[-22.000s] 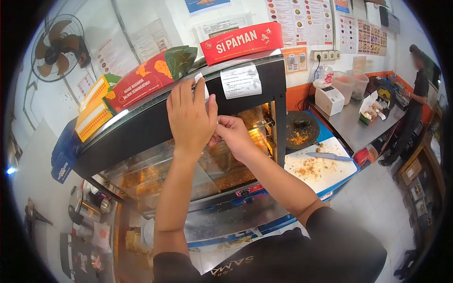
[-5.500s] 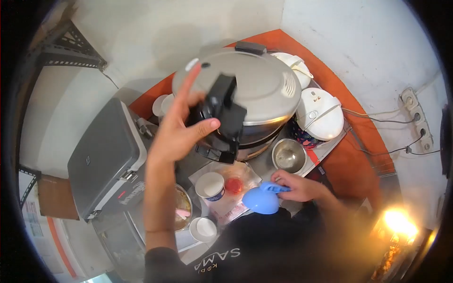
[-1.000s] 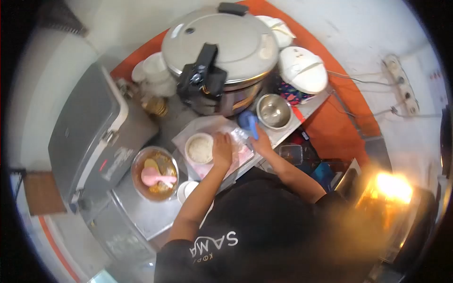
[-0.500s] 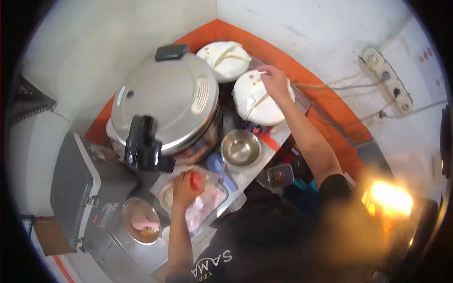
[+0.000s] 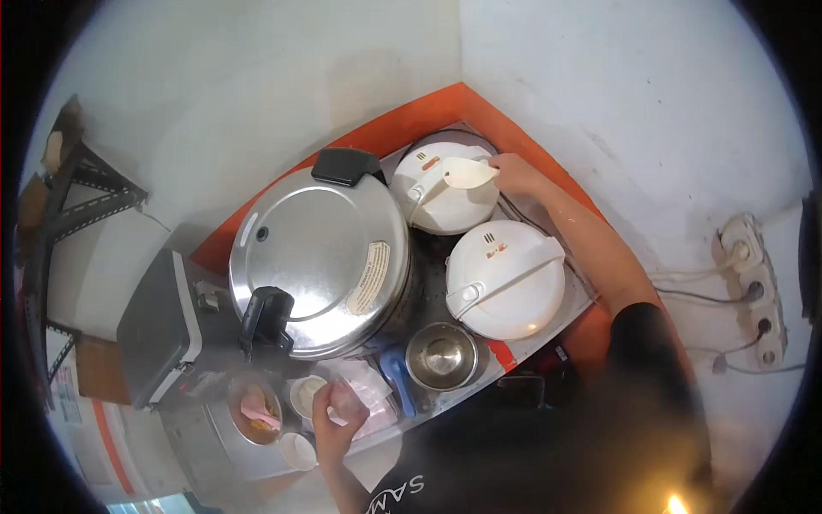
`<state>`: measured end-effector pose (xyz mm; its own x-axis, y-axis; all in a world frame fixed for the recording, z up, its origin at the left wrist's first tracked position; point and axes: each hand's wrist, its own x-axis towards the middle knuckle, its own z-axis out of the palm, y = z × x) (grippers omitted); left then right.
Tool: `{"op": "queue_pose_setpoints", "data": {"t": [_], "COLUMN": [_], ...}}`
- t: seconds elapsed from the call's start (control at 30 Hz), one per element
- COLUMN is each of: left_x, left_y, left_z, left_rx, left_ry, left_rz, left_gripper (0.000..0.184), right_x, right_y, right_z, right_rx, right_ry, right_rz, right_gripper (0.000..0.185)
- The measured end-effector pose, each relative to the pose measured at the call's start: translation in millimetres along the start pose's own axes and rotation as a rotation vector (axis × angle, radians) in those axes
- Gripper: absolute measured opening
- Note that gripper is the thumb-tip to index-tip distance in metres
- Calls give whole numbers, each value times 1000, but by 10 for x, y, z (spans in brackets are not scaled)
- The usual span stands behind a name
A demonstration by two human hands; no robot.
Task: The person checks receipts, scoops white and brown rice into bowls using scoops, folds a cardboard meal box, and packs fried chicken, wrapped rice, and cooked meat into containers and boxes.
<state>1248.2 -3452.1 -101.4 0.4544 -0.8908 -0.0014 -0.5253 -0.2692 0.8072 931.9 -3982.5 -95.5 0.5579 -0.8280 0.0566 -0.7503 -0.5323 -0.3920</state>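
My right hand [image 5: 516, 176] grips a white rice paddle [image 5: 470, 174] at its end, above the closed lid of the far white rice cooker [image 5: 432, 206]. The near white rice cooker [image 5: 505, 278], also closed, is just below that forearm. My left hand [image 5: 338, 420] is curled around a pinkish, see-through round thing [image 5: 346, 399] whose kind I cannot make out. It is over pale pink paper sheets [image 5: 377, 394], beside a white cup [image 5: 306, 396]. Another white cup [image 5: 298, 451] is close to the left wrist.
A large steel rice cooker [image 5: 321, 248] with black handles takes up the middle of the counter. Nearby are a steel bowl [image 5: 442, 356], a blue-handled tool [image 5: 396, 381] and a bowl with a pink spoon [image 5: 255, 413]. A grey cool box [image 5: 158, 330] sits left; a power strip [image 5: 753, 287] hangs right.
My right hand has moved from the near white cooker to above the far one, where the paddle shows. My left hand still holds its round thing, and the camera view has shifted.
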Motion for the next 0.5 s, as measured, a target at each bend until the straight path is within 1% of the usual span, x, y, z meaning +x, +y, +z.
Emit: {"op": "queue_pose_setpoints", "data": {"t": [0.07,0.13,0.2,0.23,0.3,0.37,0.4,0.5], "left_x": [-41,20,126,199,348,474,498,595], "left_y": [117,215,310,349,450,614,635,625], "left_z": [96,183,284,338,441,532,561,637], "left_rx": [-91,-180,-234,-259,-269,-298,-285,-266], "left_ry": [-7,-57,-170,-229,-273,-308,-321,-350], "left_rz": [-22,-5,20,36,97,154,146,141], "left_gripper": [75,78,79,80,83,84,85,87], "right_x": [136,419,691,734,732,711,717,921], "right_y": [-34,-293,-498,-642,-863,-970,-986,-707], "right_z": [-21,115,405,409,373,187,143,66], "right_rx": [144,240,233,117,-116,-146,-162,-65], "right_ry": [112,218,108,48,-75,-181,-238,-189], "right_rz": [-186,-406,-421,-340,-170,-152,-143,-288], "right_gripper": [26,28,35,37,42,50,54,51]}}
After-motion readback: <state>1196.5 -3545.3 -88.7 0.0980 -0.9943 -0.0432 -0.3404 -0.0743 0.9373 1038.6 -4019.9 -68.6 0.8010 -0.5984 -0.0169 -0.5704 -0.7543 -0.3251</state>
